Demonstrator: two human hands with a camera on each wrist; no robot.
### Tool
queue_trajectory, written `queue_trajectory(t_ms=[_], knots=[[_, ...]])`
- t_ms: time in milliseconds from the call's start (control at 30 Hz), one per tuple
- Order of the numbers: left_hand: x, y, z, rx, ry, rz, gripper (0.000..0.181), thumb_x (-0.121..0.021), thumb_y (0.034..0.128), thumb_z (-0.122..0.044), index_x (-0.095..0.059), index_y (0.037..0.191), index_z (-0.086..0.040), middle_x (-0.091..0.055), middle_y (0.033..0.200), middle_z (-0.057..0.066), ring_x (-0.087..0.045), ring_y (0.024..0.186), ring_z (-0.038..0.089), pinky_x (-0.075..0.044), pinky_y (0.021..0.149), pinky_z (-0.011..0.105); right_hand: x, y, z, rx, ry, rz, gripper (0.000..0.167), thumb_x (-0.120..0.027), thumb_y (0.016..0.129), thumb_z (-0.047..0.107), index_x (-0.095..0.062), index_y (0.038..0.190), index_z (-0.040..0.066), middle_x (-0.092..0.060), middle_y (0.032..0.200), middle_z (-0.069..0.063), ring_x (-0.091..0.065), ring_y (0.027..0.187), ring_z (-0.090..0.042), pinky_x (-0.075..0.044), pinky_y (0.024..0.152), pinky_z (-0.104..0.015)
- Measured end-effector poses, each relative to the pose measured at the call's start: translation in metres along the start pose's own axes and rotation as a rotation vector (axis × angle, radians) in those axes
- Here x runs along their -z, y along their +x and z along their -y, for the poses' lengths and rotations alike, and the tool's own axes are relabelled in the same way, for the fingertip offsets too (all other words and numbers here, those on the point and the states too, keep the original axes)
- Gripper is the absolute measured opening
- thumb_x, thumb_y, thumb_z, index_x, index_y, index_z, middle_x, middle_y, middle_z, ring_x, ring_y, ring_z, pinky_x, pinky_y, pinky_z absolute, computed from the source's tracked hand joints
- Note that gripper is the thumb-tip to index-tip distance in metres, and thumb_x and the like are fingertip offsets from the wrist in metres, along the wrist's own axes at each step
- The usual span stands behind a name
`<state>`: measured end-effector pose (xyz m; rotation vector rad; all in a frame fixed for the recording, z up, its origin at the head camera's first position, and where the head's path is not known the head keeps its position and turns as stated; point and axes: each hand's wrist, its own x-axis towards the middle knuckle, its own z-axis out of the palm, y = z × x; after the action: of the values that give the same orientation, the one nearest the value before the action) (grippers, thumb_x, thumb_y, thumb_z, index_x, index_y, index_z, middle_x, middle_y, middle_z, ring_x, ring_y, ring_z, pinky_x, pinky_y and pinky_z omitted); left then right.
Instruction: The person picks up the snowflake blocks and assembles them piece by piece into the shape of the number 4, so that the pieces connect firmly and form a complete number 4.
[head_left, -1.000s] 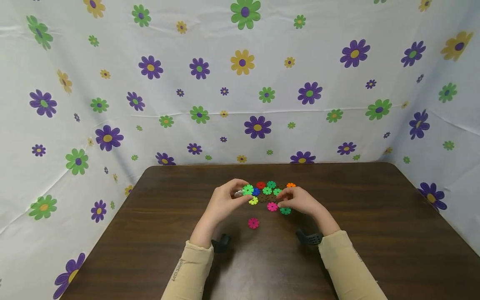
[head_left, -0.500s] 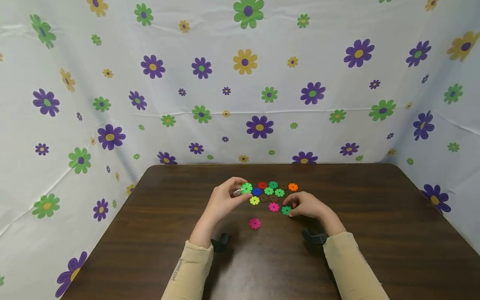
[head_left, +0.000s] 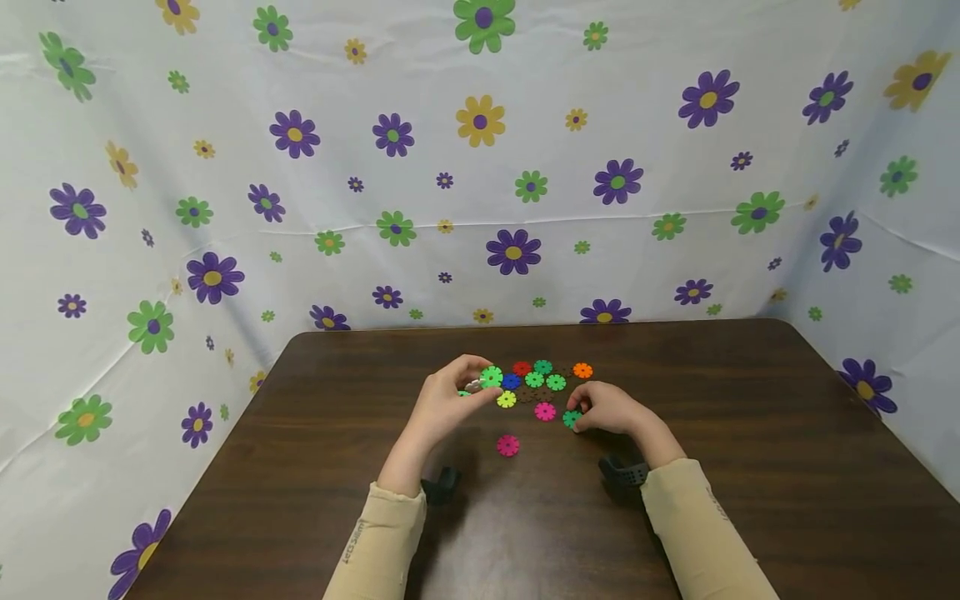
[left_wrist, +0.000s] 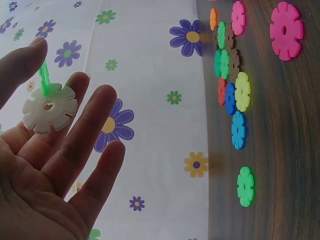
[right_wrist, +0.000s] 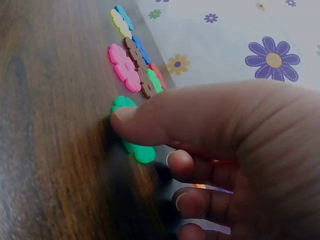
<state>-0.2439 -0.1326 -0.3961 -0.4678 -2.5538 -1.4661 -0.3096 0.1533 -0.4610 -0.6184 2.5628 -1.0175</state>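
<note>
In the head view the left hand [head_left: 444, 402] holds a bright green notched disc [head_left: 491, 377] above the table. The left wrist view shows that disc edge-on, joined to a white disc [left_wrist: 61, 111], between thumb and fingers. The right hand [head_left: 617, 410] is low over the table at the right, thumb and fingertips at a darker green disc [head_left: 572, 418]. In the right wrist view the thumb lies across this green disc [right_wrist: 142, 151]; the forefinger's tip is hidden.
Between the hands lie several discs, including red [head_left: 522, 367], blue [head_left: 511, 382], yellow [head_left: 507, 399], orange [head_left: 582, 370] and pink [head_left: 545, 412]. Another pink disc [head_left: 507, 446] lies nearer the front. A flowered cloth [head_left: 420, 275] stands behind the brown table [head_left: 300, 500].
The right hand has moved from above the dark green disc to its right side, and its thumb and fingers have come to it. The left hand keeps its hold, nearly still.
</note>
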Motion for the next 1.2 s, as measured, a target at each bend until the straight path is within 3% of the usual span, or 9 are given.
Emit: queue_trajectory(t_ms=[300, 600, 700, 933, 1200], knots=[[-0.001, 0.0, 0.002, 0.001, -0.021, 0.009, 0.03, -0.078, 0.0837, -0.029, -0.066, 0.111, -0.022, -0.072, 0.094, -0.006, -0.067, 0.095, 0.018, -0.051, 0.081, 0.044, 0.001, 0.001, 0.0, 0.006, 0.005, 0.01, 0.025, -0.076, 0.071, 0.007, -0.058, 0.089, 0.006, -0.048, 0.078, -0.004, -0.044, 0.071, -0.018, -0.036, 0.063, -0.031], [0.001, 0.001, 0.003, -0.011, -0.02, 0.013, 0.03, -0.076, 0.0845, -0.032, -0.066, 0.111, -0.02, -0.072, 0.095, -0.007, -0.067, 0.094, 0.018, -0.051, 0.078, 0.042, 0.01, -0.004, 0.004, 0.046, 0.142, 0.036, 0.019, -0.072, 0.08, 0.001, -0.058, 0.094, 0.001, -0.048, 0.076, -0.004, -0.044, 0.068, -0.018, -0.039, 0.061, -0.032], [0.001, 0.001, 0.001, -0.006, -0.017, 0.025, 0.03, -0.075, 0.0855, -0.035, -0.066, 0.111, -0.021, -0.072, 0.098, -0.008, -0.067, 0.096, 0.016, -0.051, 0.077, 0.041, 0.014, -0.006, 0.01, 0.07, 0.199, -0.019, 0.018, -0.071, 0.084, 0.004, -0.061, 0.098, -0.001, -0.055, 0.079, -0.005, -0.048, 0.07, -0.018, -0.043, 0.062, -0.031], [-0.001, 0.001, -0.004, -0.006, -0.046, 0.053, 0.031, -0.073, 0.0868, -0.037, -0.066, 0.112, -0.021, -0.071, 0.103, -0.006, -0.066, 0.101, 0.019, -0.052, 0.08, 0.042, 0.019, -0.012, 0.041, 0.14, 0.313, -0.237, 0.023, -0.069, 0.09, 0.016, -0.066, 0.104, -0.002, -0.063, 0.085, -0.008, -0.055, 0.074, -0.024, -0.052, 0.067, -0.036], [-0.002, -0.001, -0.008, -0.006, -0.073, 0.073, 0.03, -0.072, 0.0875, -0.036, -0.066, 0.112, -0.02, -0.071, 0.096, -0.008, -0.066, 0.089, 0.015, -0.05, 0.07, 0.036, 0.013, -0.016, 0.075, 0.183, 0.45, -0.261, 0.024, -0.059, 0.097, 0.014, -0.065, 0.107, -0.007, -0.059, 0.077, -0.013, -0.054, 0.067, -0.027, -0.046, 0.058, -0.029]])
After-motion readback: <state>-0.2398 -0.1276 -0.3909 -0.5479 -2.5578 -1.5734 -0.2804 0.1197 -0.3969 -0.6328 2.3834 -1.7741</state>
